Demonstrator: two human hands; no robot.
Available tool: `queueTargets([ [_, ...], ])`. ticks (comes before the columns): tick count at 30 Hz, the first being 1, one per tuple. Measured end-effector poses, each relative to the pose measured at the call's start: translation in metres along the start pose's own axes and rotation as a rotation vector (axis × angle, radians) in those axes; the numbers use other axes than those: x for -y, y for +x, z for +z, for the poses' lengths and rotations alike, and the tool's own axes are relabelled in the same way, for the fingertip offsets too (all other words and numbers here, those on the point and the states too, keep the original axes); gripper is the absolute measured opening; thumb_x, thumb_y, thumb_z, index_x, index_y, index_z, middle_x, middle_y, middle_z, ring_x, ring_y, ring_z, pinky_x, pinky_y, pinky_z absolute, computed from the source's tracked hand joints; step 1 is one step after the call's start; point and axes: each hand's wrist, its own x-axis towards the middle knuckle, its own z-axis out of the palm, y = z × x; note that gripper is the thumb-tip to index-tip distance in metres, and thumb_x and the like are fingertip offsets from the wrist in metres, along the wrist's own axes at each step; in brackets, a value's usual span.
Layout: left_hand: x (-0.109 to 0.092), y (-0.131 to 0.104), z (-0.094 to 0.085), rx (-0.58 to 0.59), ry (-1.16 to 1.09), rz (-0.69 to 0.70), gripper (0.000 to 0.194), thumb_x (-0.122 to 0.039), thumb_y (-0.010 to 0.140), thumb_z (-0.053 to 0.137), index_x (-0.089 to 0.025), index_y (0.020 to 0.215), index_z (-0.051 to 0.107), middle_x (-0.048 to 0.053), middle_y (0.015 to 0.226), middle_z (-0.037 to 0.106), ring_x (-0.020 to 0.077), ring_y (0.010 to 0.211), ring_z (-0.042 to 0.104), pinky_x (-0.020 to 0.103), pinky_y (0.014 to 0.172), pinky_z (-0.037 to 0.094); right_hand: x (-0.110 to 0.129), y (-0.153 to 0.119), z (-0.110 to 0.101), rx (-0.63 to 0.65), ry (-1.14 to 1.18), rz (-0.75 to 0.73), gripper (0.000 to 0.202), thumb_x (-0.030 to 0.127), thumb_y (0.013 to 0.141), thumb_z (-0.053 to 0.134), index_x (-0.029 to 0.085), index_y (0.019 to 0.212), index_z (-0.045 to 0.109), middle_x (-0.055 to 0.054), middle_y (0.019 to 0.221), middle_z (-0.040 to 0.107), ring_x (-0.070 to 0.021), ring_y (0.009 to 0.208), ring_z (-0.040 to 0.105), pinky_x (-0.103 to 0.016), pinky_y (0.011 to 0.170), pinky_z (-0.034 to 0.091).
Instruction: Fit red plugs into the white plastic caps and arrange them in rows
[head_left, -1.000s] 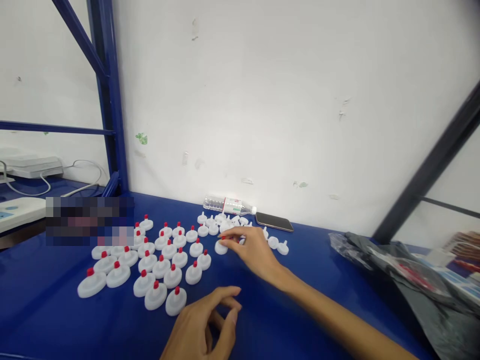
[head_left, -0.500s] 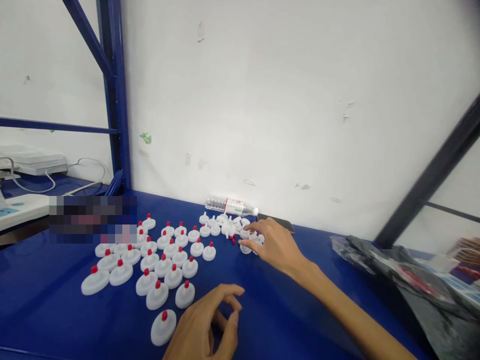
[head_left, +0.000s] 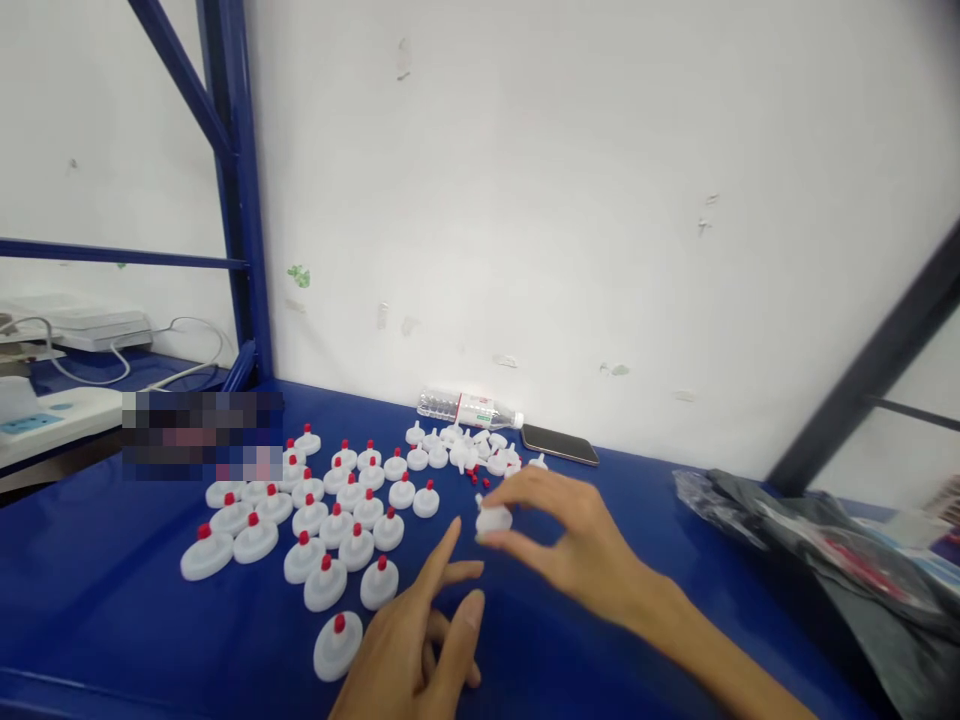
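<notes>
My right hand [head_left: 570, 540] pinches one white round cap with a thin spout [head_left: 493, 519] between thumb and fingers, lifted off the table. No red tip can be made out on its spout. Close by on the left, my left hand [head_left: 420, 640] hovers with fingers apart and holds nothing. Many white caps with red tips [head_left: 325, 583] stand on the blue table to the left. Behind my hands lies a heap of white caps without red tips [head_left: 461, 450]. Several tiny red tips [head_left: 475, 477] are scattered in front of that heap.
A clear plastic bottle [head_left: 469, 409] lies on its side by the wall, beside a dark phone [head_left: 560, 445]. Grey plastic bags [head_left: 810, 560] lie at the right edge. A blue metal post [head_left: 244, 190] rises at the left, with a white device [head_left: 60, 420] beyond it.
My right hand has drawn back from the heap toward me and now carries a white cap. My left index finger has stretched out. The view has shifted slightly.
</notes>
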Motion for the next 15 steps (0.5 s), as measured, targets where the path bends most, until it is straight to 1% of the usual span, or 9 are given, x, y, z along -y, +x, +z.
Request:
queueTargets([
  [2,-0.003,-0.001,-0.002,0.036,-0.021,0.002,0.066,-0.054,0.099,0.043,-0.018,0.153,0.039,0.003,0.081,0.077,0.0145,0.061,0.068,0.023,0.057,0.049,0.017,-0.008,0.007,0.044,0.073,-0.1,0.019,0.023,0.094,0.068,0.026,0.113,0.069,-0.004,0.104,0.075,-0.018,0.095,0.07,-0.029,0.085,0.055],
  [3,-0.005,-0.001,-0.004,0.051,-0.031,0.008,0.066,-0.055,0.098,0.045,-0.017,0.152,0.042,0.001,0.075,0.075,0.0152,0.062,0.068,0.023,0.058,0.049,0.023,-0.013,0.009,0.063,0.087,-0.132,0.026,0.018,0.094,0.066,0.026,0.119,0.067,-0.004,0.107,0.075,-0.0177,0.099,0.07,-0.028,0.087,0.055],
  [5,-0.008,0.0,-0.006,0.073,-0.039,0.006,0.063,-0.054,0.096,0.049,-0.016,0.146,0.049,0.0,0.07,0.075,0.0155,0.061,0.067,0.023,0.057,0.047,0.03,-0.021,0.012,0.099,0.1,-0.145,0.041,0.013,0.093,0.064,0.03,0.131,0.06,-0.003,0.114,0.074,-0.0174,0.104,0.07,-0.027,0.09,0.055],
  [7,-0.009,0.002,-0.007,0.09,-0.051,-0.014,0.057,-0.052,0.092,0.055,-0.017,0.138,0.057,0.0,0.07,0.075,0.0159,0.061,0.067,0.022,0.055,0.045,0.033,-0.028,0.008,0.127,0.1,-0.071,0.053,0.014,0.09,0.068,0.034,0.138,0.055,-0.002,0.119,0.073,-0.018,0.105,0.07,-0.028,0.093,0.055],
  [10,-0.008,0.004,-0.006,0.102,-0.066,-0.05,0.053,-0.05,0.09,0.057,-0.017,0.131,0.06,0.0,0.066,0.074,0.0171,0.062,0.068,0.022,0.056,0.045,0.031,-0.029,-0.006,0.212,0.158,0.09,0.064,0.022,0.081,0.079,0.039,0.138,0.056,-0.001,0.123,0.072,-0.0209,0.105,0.07,-0.033,0.097,0.054],
  [11,-0.008,0.004,-0.005,0.096,-0.062,-0.056,0.053,-0.05,0.09,0.057,-0.017,0.131,0.06,0.0,0.066,0.073,0.0171,0.061,0.067,0.023,0.057,0.046,0.028,-0.026,-0.011,0.238,0.212,0.134,0.061,0.024,0.081,0.079,0.037,0.136,0.057,-0.002,0.121,0.072,-0.0213,0.105,0.069,-0.034,0.097,0.054],
  [13,-0.007,0.004,-0.005,0.081,-0.023,-0.057,0.051,-0.048,0.09,0.056,-0.018,0.13,0.06,-0.001,0.064,0.072,0.0159,0.057,0.065,0.023,0.056,0.045,0.017,-0.016,-0.018,0.238,0.304,0.202,0.04,0.03,0.089,0.071,0.032,0.128,0.064,-0.003,0.115,0.073,-0.0207,0.101,0.07,-0.034,0.092,0.055],
  [14,-0.008,0.004,-0.005,0.074,0.008,-0.049,0.048,-0.046,0.09,0.056,-0.019,0.128,0.061,-0.001,0.064,0.071,0.015,0.056,0.063,0.022,0.055,0.044,0.009,-0.009,-0.019,0.201,0.301,0.237,0.028,0.032,0.094,0.063,0.029,0.122,0.068,-0.004,0.111,0.074,-0.02,0.097,0.07,-0.033,0.088,0.055],
  [15,-0.009,0.004,-0.005,0.07,0.039,-0.035,0.044,-0.044,0.089,0.056,-0.02,0.126,0.062,-0.002,0.063,0.071,0.0142,0.054,0.061,0.022,0.054,0.043,-0.001,-0.003,-0.018,0.149,0.233,0.273,0.021,0.033,0.097,0.059,0.027,0.113,0.071,-0.004,0.108,0.075,-0.0194,0.093,0.07,-0.033,0.085,0.055],
])
